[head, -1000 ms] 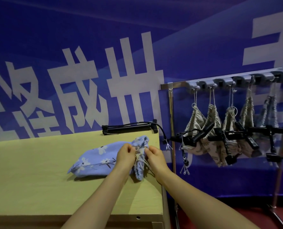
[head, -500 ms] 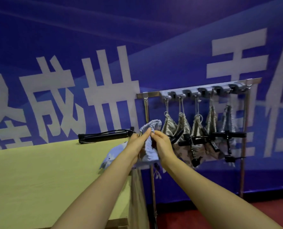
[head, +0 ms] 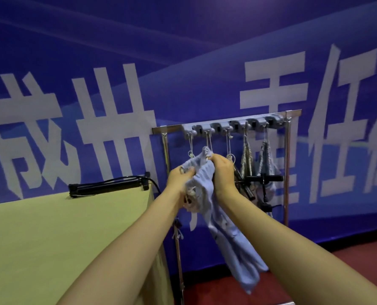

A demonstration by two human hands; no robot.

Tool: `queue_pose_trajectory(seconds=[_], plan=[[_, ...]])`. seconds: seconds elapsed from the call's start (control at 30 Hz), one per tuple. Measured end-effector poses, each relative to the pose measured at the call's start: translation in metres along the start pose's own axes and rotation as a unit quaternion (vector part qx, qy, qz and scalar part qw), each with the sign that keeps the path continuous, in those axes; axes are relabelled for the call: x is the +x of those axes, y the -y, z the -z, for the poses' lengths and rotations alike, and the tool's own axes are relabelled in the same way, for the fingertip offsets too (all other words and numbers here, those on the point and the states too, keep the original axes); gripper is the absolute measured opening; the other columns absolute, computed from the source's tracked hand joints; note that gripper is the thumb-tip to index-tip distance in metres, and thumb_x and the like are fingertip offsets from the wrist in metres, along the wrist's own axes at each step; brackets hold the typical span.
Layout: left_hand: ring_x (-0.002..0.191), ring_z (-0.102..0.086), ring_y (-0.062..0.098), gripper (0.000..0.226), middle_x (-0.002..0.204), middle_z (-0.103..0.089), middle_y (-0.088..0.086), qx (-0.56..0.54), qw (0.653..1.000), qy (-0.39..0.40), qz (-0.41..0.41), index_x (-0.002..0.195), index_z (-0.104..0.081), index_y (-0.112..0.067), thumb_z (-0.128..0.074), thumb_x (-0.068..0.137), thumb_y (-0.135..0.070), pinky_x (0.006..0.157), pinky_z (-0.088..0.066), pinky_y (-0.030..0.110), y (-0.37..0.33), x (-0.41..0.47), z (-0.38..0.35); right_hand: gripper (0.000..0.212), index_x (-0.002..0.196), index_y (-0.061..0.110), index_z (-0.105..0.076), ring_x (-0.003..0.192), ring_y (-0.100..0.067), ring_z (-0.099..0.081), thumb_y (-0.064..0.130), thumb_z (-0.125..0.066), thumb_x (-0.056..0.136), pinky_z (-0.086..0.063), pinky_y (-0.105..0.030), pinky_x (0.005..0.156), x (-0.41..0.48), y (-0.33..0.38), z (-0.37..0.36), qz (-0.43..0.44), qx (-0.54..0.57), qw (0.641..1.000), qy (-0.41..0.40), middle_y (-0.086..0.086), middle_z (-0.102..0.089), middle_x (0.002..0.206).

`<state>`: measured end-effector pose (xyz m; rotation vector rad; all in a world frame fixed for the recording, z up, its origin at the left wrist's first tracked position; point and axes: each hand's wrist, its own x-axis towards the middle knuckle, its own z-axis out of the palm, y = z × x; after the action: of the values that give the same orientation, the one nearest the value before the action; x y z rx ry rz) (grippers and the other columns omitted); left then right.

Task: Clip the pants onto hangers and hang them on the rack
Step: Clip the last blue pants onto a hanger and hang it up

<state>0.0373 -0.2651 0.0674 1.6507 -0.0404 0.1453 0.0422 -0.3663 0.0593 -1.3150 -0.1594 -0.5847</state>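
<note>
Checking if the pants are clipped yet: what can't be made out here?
Head view only.
Any clip on the blue pants: hidden by the left hand and right hand.
Hanging garments: partly behind the right hand, blurred.
Base of the rack: cut off by the bottom edge.

We face a deep blue fabric banner wall printed with large white characters and pale curved bands. At our left we see a pale yellow-green flat-topped table, with a folded black rod-shaped device lying along its far edge. At lower right, a dark red floor meets the foot of the wall.
</note>
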Motion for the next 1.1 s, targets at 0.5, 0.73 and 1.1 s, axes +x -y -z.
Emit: queue_pose_trajectory(seconds=[0.5,0.73,1.1], plan=[[0.051,-0.035,0.020,0.041,0.056,-0.038,0.007,0.202,0.968,-0.141,0.048,0.061,-0.044,-0.013,-0.047,0.096,-0.035,0.049,-0.025,0.027,0.062,0.010,0.113,0.014,0.087,0.013,-0.064,0.070,-0.018,-0.057,0.017,-0.051,0.091,-0.043,-0.032,0.060,-0.022,-0.059,-0.004,0.029,-0.357,0.932,0.058,-0.001,-0.063,0.077],[0.056,-0.041,0.022,0.042,0.059,-0.045,0.009,0.220,0.964,-0.147,0.033,0.061,-0.047,-0.011,-0.047,0.096,-0.035,0.053,-0.029,0.030,0.064,0.011,0.110,0.029,0.095,-0.001,-0.070,0.071,-0.008,-0.064,-0.006,-0.043,0.089,-0.055,-0.022,0.075,-0.047,-0.053,-0.054,-0.032,-0.211,0.890,0.403,-0.007,-0.069,0.084],[0.047,-0.028,0.019,0.053,0.048,-0.028,0.005,0.256,0.953,-0.164,0.015,0.050,-0.029,-0.015,-0.051,0.094,-0.034,0.047,-0.017,0.029,0.063,0.006,0.135,0.044,0.118,0.019,-0.062,0.115,-0.019,-0.057,-0.004,-0.037,0.091,-0.048,-0.028,0.098,-0.029,-0.125,-0.056,-0.066,-0.350,0.827,0.435,-0.005,-0.061,0.128]])
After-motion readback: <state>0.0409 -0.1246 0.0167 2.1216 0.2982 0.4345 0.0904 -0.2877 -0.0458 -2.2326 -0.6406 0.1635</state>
